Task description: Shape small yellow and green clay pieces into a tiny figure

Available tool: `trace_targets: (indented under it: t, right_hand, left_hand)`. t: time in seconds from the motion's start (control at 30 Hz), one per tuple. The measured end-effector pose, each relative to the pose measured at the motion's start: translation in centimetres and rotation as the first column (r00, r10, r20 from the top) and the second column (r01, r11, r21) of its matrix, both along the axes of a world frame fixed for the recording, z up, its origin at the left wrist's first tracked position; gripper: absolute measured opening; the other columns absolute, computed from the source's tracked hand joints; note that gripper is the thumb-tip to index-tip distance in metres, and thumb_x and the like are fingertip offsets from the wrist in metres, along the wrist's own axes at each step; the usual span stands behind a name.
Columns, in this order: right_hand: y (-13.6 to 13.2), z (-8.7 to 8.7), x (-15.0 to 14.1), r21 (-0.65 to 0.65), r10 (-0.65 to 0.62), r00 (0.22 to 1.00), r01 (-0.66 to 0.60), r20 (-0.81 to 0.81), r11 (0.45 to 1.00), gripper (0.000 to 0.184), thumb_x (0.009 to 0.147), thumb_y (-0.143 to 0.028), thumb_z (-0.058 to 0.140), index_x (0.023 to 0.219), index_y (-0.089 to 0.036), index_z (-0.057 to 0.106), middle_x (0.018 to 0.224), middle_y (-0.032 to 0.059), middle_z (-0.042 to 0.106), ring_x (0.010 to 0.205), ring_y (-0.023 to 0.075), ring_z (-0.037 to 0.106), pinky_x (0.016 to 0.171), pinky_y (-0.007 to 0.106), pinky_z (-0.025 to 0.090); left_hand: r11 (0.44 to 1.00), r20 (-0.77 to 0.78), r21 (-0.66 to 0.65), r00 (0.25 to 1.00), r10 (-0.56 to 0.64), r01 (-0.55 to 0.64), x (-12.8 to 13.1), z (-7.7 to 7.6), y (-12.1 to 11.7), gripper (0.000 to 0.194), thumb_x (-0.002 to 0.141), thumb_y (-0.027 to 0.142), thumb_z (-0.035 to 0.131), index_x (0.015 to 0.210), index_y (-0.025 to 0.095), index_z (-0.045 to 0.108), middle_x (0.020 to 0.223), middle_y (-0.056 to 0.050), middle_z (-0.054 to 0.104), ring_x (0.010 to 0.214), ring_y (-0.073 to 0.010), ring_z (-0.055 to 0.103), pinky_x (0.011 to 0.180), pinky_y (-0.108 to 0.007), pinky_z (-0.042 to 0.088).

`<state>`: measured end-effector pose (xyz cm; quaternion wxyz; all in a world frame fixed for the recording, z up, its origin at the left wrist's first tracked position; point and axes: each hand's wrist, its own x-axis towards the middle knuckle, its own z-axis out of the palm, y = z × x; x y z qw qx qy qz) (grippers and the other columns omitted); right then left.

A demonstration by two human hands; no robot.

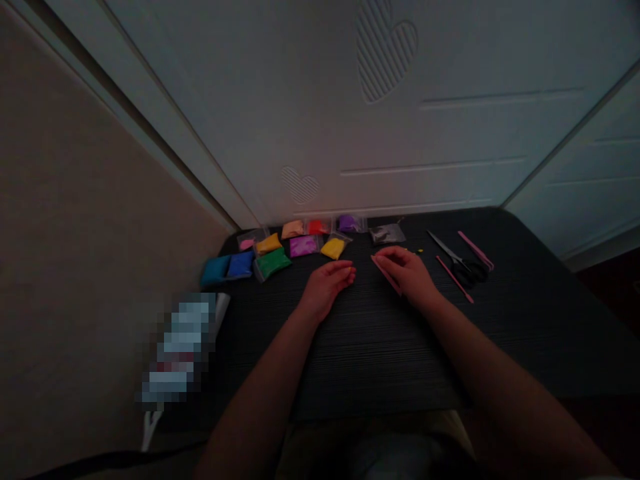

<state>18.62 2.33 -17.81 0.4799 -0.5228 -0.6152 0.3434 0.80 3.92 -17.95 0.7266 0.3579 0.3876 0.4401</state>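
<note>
My left hand rests on the dark table, fingers curled together toward the right; whether anything small is in them I cannot make out. My right hand lies just to its right, fingers closed on a thin pink stick tool that slants down to the right across the table. The two hands are a short gap apart. A tiny yellow bit lies just beyond the right hand.
Several small bags of coloured clay lie in rows at the back left: blue, green, magenta, yellow, purple, grey. Black scissors and pink stick tools lie at right. White cupboard doors stand behind.
</note>
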Motion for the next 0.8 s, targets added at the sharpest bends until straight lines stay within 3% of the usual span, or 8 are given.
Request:
trace_targets:
  t: [0.2,0.43,0.67,0.8]
  right_hand:
    - [0.3,-0.4,-0.1,0.056,-0.079,0.956,0.066,0.283,0.996,0.017,0.075,-0.032,0.051,0.082,-0.019,0.058,0.076,0.0019,0.058,0.070,0.0140,0.053,0.065,0.027,0.040]
    - [0.5,-0.1,-0.7,0.103,-0.126,0.789,0.080,0.601,0.991,0.011,0.076,-0.027,0.052,0.079,-0.021,0.061,0.081,0.0031,0.059,0.081,0.0190,0.050,0.073,0.033,0.030]
    - [0.6,-0.1,-1.1,0.122,-0.167,0.659,0.114,0.733,0.986,0.016,0.079,-0.033,0.049,0.080,-0.022,0.060,0.083,0.0037,0.059,0.083,0.0206,0.048,0.072,0.034,0.027]
    - [0.5,-0.1,-1.2,0.125,-0.171,0.630,0.117,0.757,0.985,0.020,0.081,-0.036,0.046,0.084,-0.023,0.060,0.086,0.0043,0.059,0.085,0.0208,0.048,0.072,0.034,0.027]
  left_hand:
    - [0.999,0.003,0.009,0.999,0.033,-0.033,-0.1,0.0,0.2,0.023,0.063,0.013,0.066,0.086,0.013,0.063,0.079,-0.004,0.064,0.071,-0.0088,0.057,0.070,-0.021,0.044]
    - [0.996,0.003,0.026,0.997,0.080,-0.080,-0.1,0.0,0.3,0.016,0.060,0.014,0.069,0.075,0.012,0.062,0.069,0.000,0.059,0.060,-0.0053,0.054,0.061,-0.018,0.042]
    - [0.995,0.027,0.019,0.995,0.093,-0.093,-0.4,0.0,0.4,0.017,0.069,0.028,0.062,0.069,0.012,0.058,0.059,0.001,0.055,0.050,-0.0044,0.049,0.050,-0.017,0.039]
    - [0.994,0.042,0.014,0.993,0.107,-0.107,-0.5,-0.2,0.5,0.014,0.068,0.025,0.063,0.071,0.012,0.058,0.061,0.000,0.057,0.052,-0.0045,0.051,0.051,-0.016,0.040]
